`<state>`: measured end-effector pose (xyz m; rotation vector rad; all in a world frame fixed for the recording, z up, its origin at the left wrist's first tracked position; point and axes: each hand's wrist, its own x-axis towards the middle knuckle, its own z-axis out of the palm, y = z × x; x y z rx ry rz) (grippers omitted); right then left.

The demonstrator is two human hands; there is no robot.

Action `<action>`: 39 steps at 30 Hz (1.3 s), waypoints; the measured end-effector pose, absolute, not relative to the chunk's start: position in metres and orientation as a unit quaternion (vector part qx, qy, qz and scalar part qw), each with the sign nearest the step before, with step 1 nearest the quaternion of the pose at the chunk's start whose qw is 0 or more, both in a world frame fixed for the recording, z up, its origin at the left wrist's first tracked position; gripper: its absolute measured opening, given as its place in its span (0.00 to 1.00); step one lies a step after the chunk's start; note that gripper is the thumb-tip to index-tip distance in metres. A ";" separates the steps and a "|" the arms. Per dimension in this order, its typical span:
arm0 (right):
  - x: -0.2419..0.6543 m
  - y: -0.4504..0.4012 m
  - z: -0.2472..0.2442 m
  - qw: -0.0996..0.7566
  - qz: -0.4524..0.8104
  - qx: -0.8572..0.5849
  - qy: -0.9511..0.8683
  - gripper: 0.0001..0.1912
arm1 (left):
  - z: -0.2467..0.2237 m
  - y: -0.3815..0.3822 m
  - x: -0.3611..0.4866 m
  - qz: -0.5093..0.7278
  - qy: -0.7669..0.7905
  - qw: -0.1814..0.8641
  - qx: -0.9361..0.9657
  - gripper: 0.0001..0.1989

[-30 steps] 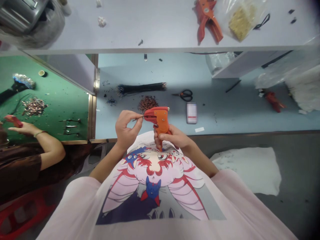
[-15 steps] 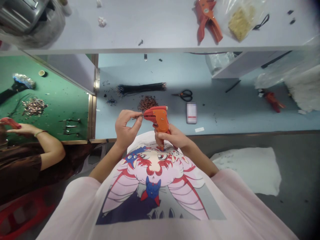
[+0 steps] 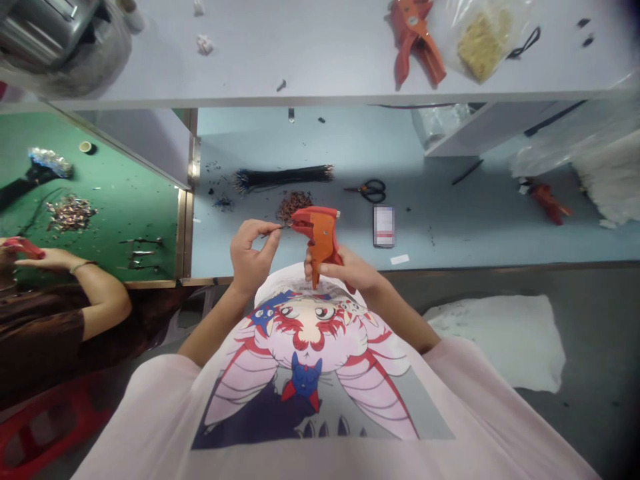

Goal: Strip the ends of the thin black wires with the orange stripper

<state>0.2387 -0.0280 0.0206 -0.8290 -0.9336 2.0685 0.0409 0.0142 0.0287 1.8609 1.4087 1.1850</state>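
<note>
Gripping wire stripper point(image 3: 320, 235) in right hand point(image 3: 341, 268), left hand point(image 3: 251, 257) pinching wire point(image 3: 275, 229)

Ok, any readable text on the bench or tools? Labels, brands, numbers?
No text can be read in this view.
Blurred-out card on the blue bench: pixelated, unreadable.
White slip beside it: too small to tell if anything is printed.
Orange wire stripper: any marking on it is too small to read.
</note>
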 end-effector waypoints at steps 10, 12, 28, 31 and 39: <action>0.224 -0.019 0.031 0.507 0.633 -0.443 -0.383 0.20 | 0.037 0.005 0.049 0.446 0.440 0.178 0.759 0.02; 0.221 -0.018 0.035 0.525 0.602 -0.447 -0.403 0.19 | 0.036 0.005 0.050 0.442 0.427 0.149 0.775 0.02; 0.240 -0.011 0.026 0.592 0.408 -0.511 -0.471 0.06 | 0.034 0.010 0.042 0.380 0.421 0.152 0.810 0.03; 0.253 -0.002 0.019 0.590 0.392 -0.523 -0.475 0.05 | 0.028 0.013 0.034 0.400 0.489 0.282 0.722 0.03; 0.245 0.022 -0.028 0.383 0.327 -0.673 -0.542 0.13 | 0.010 0.017 0.045 0.456 0.541 0.577 0.409 0.13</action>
